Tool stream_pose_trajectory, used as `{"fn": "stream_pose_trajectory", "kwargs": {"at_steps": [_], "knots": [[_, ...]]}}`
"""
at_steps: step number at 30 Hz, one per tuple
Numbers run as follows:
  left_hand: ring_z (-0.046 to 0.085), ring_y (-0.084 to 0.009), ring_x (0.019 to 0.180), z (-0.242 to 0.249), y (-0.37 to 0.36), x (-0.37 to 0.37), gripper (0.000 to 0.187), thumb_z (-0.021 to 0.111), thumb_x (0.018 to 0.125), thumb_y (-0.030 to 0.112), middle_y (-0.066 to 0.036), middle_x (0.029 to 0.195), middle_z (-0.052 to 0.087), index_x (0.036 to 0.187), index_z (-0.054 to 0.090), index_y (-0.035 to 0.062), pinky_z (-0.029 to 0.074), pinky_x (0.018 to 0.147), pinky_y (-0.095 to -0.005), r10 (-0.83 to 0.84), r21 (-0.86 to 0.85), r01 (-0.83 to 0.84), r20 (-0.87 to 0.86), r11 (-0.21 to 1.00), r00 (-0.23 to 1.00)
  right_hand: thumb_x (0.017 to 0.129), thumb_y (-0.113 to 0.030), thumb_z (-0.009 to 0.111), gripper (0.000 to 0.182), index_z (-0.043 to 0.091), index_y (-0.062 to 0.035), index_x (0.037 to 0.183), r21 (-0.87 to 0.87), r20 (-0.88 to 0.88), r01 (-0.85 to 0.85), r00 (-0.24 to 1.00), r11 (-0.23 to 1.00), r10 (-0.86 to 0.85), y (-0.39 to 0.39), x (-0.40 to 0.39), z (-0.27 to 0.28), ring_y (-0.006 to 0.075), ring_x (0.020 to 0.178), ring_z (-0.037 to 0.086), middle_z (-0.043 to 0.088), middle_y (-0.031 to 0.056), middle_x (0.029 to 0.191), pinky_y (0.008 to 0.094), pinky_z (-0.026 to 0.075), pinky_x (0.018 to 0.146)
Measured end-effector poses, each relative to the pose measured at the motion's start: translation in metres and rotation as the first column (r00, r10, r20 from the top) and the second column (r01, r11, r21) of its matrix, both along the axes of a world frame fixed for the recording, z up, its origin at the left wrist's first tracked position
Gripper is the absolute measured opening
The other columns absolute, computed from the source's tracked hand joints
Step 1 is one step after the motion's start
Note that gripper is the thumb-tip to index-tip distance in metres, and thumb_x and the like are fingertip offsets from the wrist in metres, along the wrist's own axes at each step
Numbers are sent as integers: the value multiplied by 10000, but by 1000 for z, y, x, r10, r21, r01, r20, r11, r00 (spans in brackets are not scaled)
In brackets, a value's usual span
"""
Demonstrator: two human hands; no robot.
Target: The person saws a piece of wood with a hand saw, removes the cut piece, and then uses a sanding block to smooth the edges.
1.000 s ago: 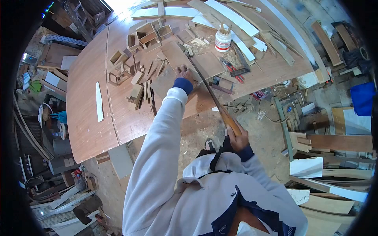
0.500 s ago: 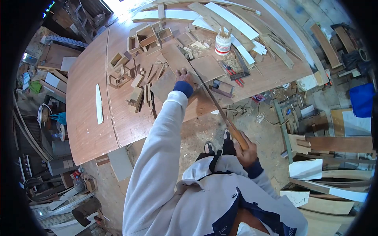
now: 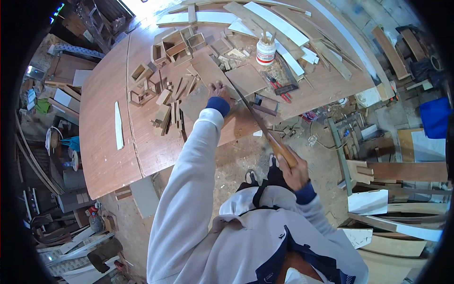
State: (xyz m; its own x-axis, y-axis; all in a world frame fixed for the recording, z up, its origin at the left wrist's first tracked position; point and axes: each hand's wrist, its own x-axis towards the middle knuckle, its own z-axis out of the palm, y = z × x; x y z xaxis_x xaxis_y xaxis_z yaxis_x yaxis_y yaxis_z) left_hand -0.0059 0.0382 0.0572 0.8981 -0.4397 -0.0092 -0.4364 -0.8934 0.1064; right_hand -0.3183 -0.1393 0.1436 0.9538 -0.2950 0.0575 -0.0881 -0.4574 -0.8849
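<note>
My right hand (image 3: 295, 171) is closed round the wooden handle of a handsaw (image 3: 260, 121). Its long dark blade slants up and left across the table's front edge to a thin wooden board (image 3: 211, 71). On that board, left of the blade, my left hand (image 3: 220, 92) presses down with bent fingers, holding it at the table. Right of the blade lies another flat wooden panel (image 3: 246, 79). A small open wooden box (image 3: 266, 105) sits by the table edge, near the blade. The saw's teeth and the underside of the board are hidden.
Small wooden box frames (image 3: 175, 45) and loose offcuts (image 3: 165, 111) lie left of the board. A white tub (image 3: 266, 52) with sticks, red-handled pliers (image 3: 285, 97) and long strips (image 3: 269, 21) are at the right. Stacked planks (image 3: 406, 173) stand beyond the table (image 3: 106, 142).
My right hand has pushed the saw slightly up and left, towards the board. My left hand stays in nearly the same place on the board.
</note>
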Motion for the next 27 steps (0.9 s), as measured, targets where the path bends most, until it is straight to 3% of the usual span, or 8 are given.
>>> {"fn": "stream_pose_trajectory", "kwargs": {"at_steps": [2, 6, 8, 9, 12, 21, 25, 27], "knots": [[390, -454, 1207, 3, -1, -3, 667, 783, 640, 355, -216, 1301, 445, 1150, 590, -30, 371, 1039, -454, -1, 7, 1, -7, 1000, 1000, 876, -160, 639, 372, 579, 46, 1180, 36, 118, 2, 993, 999, -6, -4, -28, 5, 267, 728, 695, 658, 240, 834, 331, 527, 650], [359, -449, 1253, 20, 0, -6, 648, 778, 670, 339, -202, 1331, 442, 1171, 576, -19, 349, 1059, -433, 20, -29, -25, -153, 999, 988, 867, -132, 644, 375, 574, 48, 1189, 35, 113, -3, 994, 999, -1, -7, -27, 16, 230, 711, 686, 665, 222, 837, 319, 529, 655], [349, -448, 1276, 13, 2, -10, 640, 779, 686, 316, -191, 1359, 437, 1190, 560, -11, 342, 1067, -413, 12, -40, -19, -163, 999, 987, 865, -116, 640, 378, 568, 49, 1197, -12, -167, -19, 986, 1000, 16, -4, -5, 16, 221, 730, 678, 678, 199, 879, 300, 528, 693], [366, -448, 1258, 4, 2, -6, 624, 778, 687, 316, -184, 1341, 443, 1175, 568, -11, 349, 1062, -419, 12, -44, -17, -118, 999, 993, 865, -116, 640, 378, 568, 49, 1197, -12, -163, -11, 987, 1000, 9, -3, 7, 13, 221, 730, 678, 678, 199, 879, 300, 528, 693], [380, -453, 1243, 8, 5, 1, 608, 769, 696, 320, -176, 1334, 443, 1168, 574, -9, 353, 1063, -431, -4, -12, 3, -104, 1000, 995, 867, -128, 639, 405, 553, 44, 1223, 107, 150, 16, 988, 994, -32, -1, 27, -30, 207, 752, 670, 676, 191, 883, 300, 525, 714], [354, -468, 1263, 11, 2, -3, 628, 760, 697, 350, -162, 1352, 438, 1197, 576, 17, 365, 1057, -443, 24, 14, -22, -144, 1000, 989, 860, -89, 633, 373, 569, 26, 1209, 105, 61, 12, 998, 994, -18, -7, -53, -6, 162, 860, 682, 684, 177, 955, 286, 527, 737], [408, -416, 1172, 12, 4, -3, 592, 783, 673, 362, -162, 1279, 471, 1127, 626, 17, 396, 1002, -443, 3, -31, -7, -128, 999, 992, 865, -105, 630, 325, 596, 18, 1164, 27, 52, 25, 998, 999, -26, -10, -43, 8, 165, 818, 681, 686, 167, 902, 295, 528, 705], [372, -438, 1228, 16, 4, -3, 607, 771, 690, 356, -161, 1312, 458, 1167, 603, 19, 376, 1034, -442, 14, -11, -16, -177, 1000, 984, 868, -114, 630, 323, 595, 26, 1158, 24, 17, 15, 1000, 1000, -16, -5, -14, 15, 179, 805, 682, 679, 180, 886, 303, 524, 691]]}}
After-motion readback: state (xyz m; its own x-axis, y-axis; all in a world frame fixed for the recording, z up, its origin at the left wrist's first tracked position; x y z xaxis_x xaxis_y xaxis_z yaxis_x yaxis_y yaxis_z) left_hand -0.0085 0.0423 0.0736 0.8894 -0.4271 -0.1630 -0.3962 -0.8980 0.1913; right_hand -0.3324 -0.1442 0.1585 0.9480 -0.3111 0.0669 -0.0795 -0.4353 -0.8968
